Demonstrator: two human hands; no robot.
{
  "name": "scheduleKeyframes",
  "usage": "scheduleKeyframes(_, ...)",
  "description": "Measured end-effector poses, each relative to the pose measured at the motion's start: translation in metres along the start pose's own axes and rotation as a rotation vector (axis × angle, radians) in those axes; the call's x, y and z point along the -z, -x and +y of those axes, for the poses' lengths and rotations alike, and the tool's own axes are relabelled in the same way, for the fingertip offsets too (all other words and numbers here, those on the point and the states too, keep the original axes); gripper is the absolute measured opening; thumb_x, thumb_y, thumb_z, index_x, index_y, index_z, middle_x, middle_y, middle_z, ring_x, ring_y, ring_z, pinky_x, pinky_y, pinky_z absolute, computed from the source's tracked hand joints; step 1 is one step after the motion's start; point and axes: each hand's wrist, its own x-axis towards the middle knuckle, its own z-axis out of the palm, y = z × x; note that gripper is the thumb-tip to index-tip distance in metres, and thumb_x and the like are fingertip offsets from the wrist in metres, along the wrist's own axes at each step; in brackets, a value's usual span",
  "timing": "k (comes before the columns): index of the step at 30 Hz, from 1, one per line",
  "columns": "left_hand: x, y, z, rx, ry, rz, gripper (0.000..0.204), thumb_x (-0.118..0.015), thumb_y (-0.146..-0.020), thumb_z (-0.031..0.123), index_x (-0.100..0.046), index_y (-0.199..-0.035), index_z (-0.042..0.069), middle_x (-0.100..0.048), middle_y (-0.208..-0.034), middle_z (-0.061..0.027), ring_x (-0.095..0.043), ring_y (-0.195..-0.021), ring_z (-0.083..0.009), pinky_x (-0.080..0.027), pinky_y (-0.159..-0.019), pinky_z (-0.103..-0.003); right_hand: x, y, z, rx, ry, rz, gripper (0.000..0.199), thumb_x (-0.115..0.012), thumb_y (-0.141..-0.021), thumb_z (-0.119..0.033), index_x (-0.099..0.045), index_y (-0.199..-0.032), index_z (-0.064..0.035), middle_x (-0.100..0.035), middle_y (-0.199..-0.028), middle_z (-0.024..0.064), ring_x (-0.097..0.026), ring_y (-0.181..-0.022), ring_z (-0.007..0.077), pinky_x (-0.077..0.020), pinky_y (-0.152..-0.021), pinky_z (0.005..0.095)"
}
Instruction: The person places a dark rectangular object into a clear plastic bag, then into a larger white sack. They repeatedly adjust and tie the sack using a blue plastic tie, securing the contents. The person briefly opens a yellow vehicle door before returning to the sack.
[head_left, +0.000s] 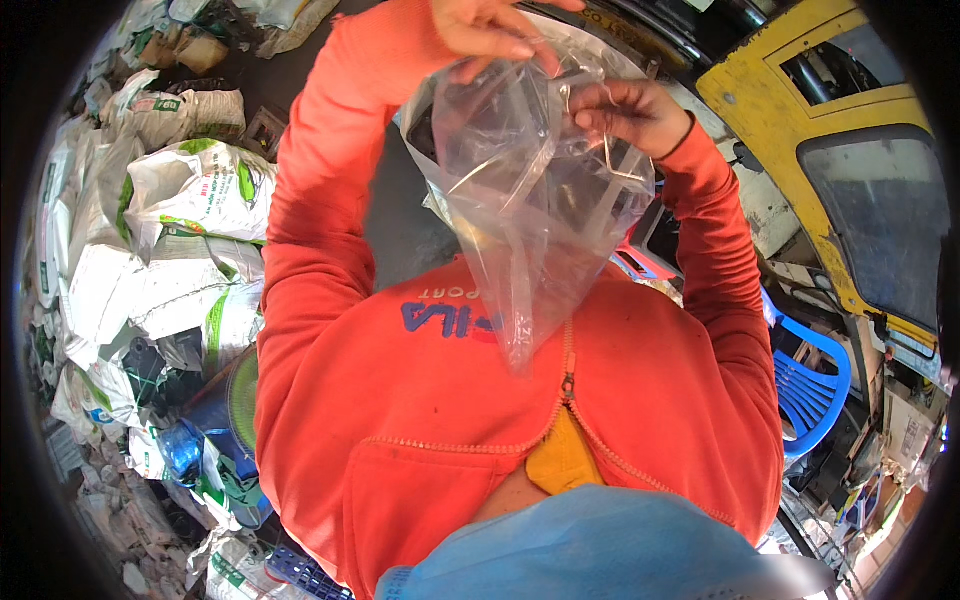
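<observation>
Before the red jacket (430,400) with blue chest lettering hangs a thin, wrinkled, transparent bag (530,220), pinched near its top by the right hand (642,115), while the left hand (487,28) is at its upper edge, whether gripping I cannot tell, and white sacks (200,200) with green print lie leftward.

A wide fisheye camera — the left of a head-worn pair — is looking down from above the clear plastic bag (530,200). The blue mask (580,545), on the bag's near side, is sitting closest to the lens, and the view is reaching sacks (205,190) left of the bag and a yellow frame (755,115) right.
</observation>
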Motion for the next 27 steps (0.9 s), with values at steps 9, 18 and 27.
scheduleKeyframes(9,0.058,0.074,-0.062,-0.341,-0.207,-0.404,0.017,-0.062,-0.076,0.014,-0.057,-0.087,0.001,-0.058,-0.072,-0.0050,-0.055,-0.068,-0.0150,-0.043,-0.059,-0.027,-0.014,0.038,0.021,0.038,-0.701,0.282,0.027,-0.049,-0.085,-0.011,-0.050,-0.109,0.0019,-0.057,-0.089,0.0044,-0.055,-0.076,0.0117,-0.0436,-0.068,0.0227)
scheduleKeyframes(18,0.048,0.029,-0.127,0.066,0.015,0.419,0.026,-0.058,-0.080,0.018,-0.059,-0.101,0.004,-0.060,-0.095,-0.0039,-0.054,-0.085,-0.0104,-0.044,-0.076,-0.023,0.043,-0.012,0.143,0.063,-0.386,0.491,0.030,-0.058,-0.079,-0.009,-0.054,-0.108,0.0006,-0.060,-0.090,0.0054,-0.058,-0.080,0.0138,-0.0466,-0.070,0.0253)
scheduleKeyframes(27,0.071,-0.048,-0.205,0.074,-1.028,0.561,0.040,-0.064,-0.075,0.022,-0.053,-0.110,0.009,-0.058,-0.094,-0.0071,-0.055,-0.086,-0.0242,-0.044,-0.077,-0.033,0.044,-0.026,0.166,-0.255,0.974,0.888,0.025,-0.042,-0.086,-0.025,-0.045,-0.110,-0.0168,-0.061,-0.091,0.0200,-0.060,-0.079,0.0375,-0.0459,-0.065,0.0465)
